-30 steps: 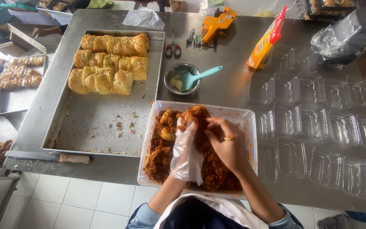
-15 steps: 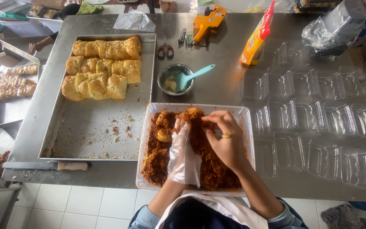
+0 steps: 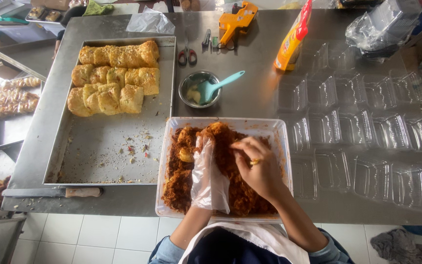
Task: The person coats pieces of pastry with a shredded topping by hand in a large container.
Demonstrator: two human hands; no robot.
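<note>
Steel worktop [image 3: 250, 98] over white floor tiles, and it's busy. Big baking tray [image 3: 103, 161] on the left, rolls [image 3: 113, 80] at its far end. Clear tub [image 3: 279, 142] of reddish-brown shredded filling [image 3: 225, 146] at the near edge, overhanging slightly; a hard press could tip it. Gloved left hand [image 3: 210, 178] lies open on the filling; loose glove could slip. Bare right hand [image 3: 260, 168] pinches some. Clear clamshell boxes [image 3: 367, 132] to the right. Yellow bottle [image 3: 294, 41], red cap, behind.
</note>
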